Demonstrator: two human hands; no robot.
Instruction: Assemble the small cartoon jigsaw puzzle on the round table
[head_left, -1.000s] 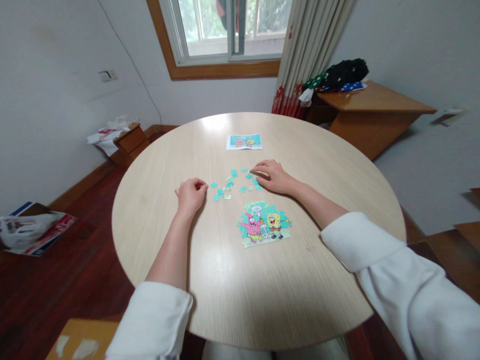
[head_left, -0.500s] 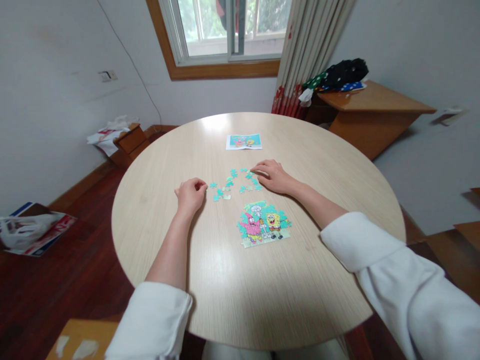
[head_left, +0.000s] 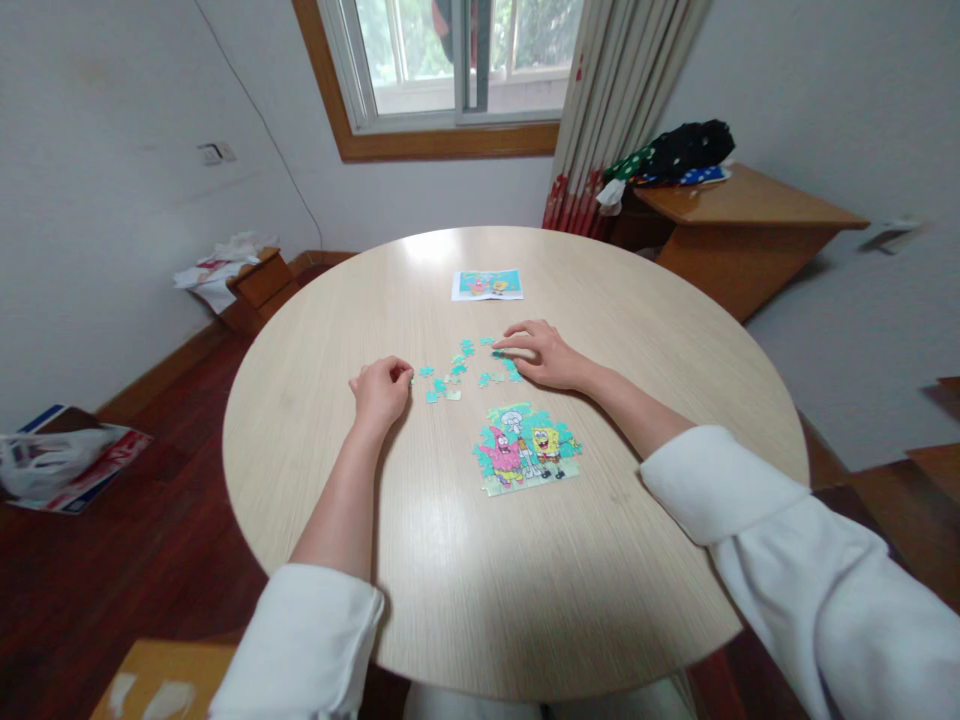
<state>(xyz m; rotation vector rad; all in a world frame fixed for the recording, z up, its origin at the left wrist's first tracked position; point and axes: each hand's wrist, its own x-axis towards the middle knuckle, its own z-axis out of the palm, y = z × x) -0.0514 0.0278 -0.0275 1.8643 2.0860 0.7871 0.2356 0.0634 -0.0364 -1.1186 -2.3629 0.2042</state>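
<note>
My left hand (head_left: 382,388) rests on the table left of the loose jigsaw pieces (head_left: 459,362). Its thumb and fingers are pinched, and a sliver of teal at the tips looks like a puzzle piece, mostly hidden. Over the right-hand cluster of pieces lies my right hand (head_left: 541,352), fingers stretched out and open. Its fingertips touch a teal piece (head_left: 497,353); other pieces are partly covered by the hand. Nearer to me sits the partly joined puzzle (head_left: 526,448), showing a pink starfish, a pale figure and a yellow square character, with a jagged upper edge.
A printed picture sheet (head_left: 487,285) lies beyond the pieces on the round wooden table (head_left: 450,560). Behind the table are a window and a curtain (head_left: 600,120). A brown desk (head_left: 750,205) with cloth stands at right, and a cardboard box (head_left: 169,680) at lower left.
My right hand's fingertips have shifted slightly left and nearer to me among the right-hand pieces. My left hand keeps its pinch in nearly the same place.
</note>
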